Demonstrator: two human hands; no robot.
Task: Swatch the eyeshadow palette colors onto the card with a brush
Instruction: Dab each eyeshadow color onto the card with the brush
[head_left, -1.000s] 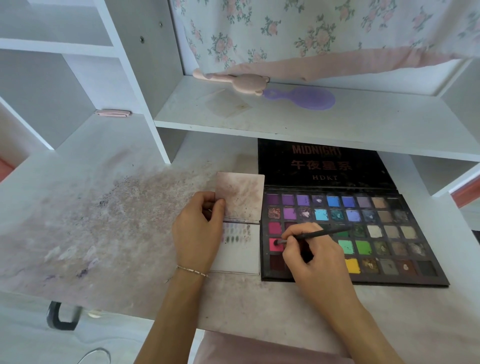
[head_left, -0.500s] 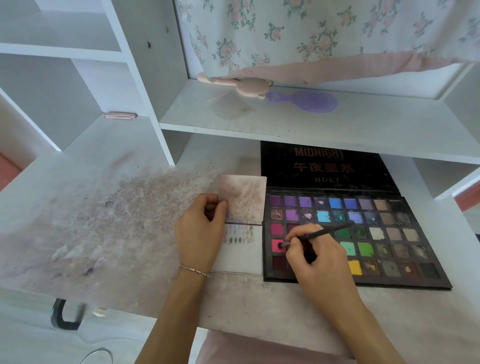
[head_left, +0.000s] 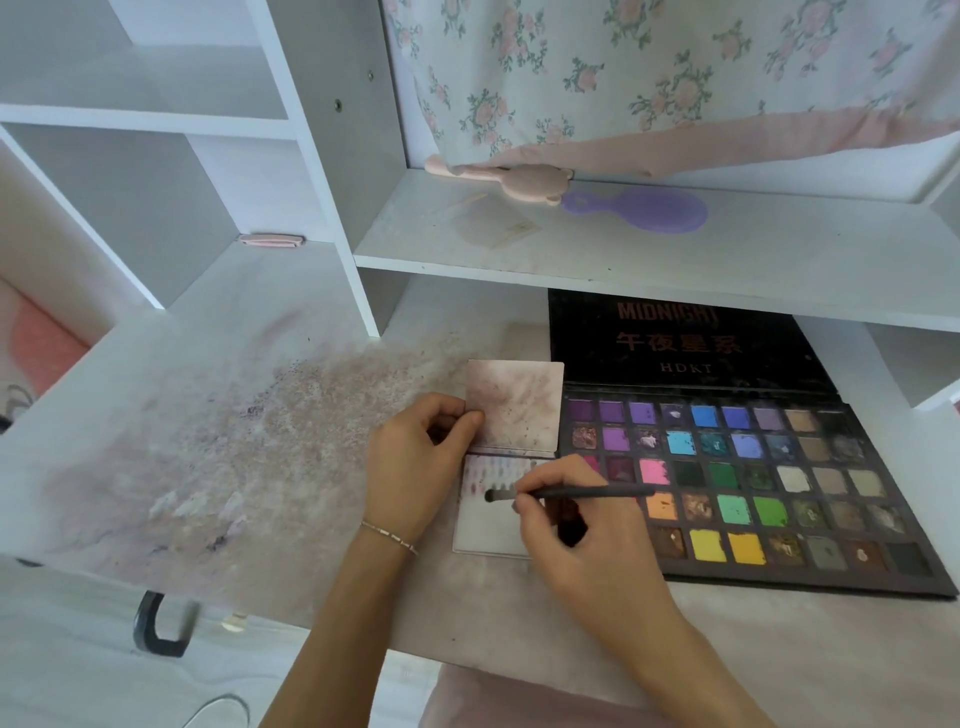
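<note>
Right hand (head_left: 582, 530) reaches in from the bench's near edge, fingers curled round the brush (head_left: 566, 492), held almost level, tip on the card (head_left: 491, 525). Left hand (head_left: 415, 462) pinches the card's stained upper flap (head_left: 514, 405) by its left edge, wrist bent. Card lies just left of the open eyeshadow palette (head_left: 753, 483). Right hand hides the card's right edge and the palette's near-left pans. Swatch marks are blurred.

One eyeshadow palette (head_left: 753, 483), one brush (head_left: 566, 493), two cards (head_left: 514, 405), two hands (head_left: 415, 462), one bracelet (head_left: 389, 532), two hairbrushes (head_left: 639, 208) on the shelf.
</note>
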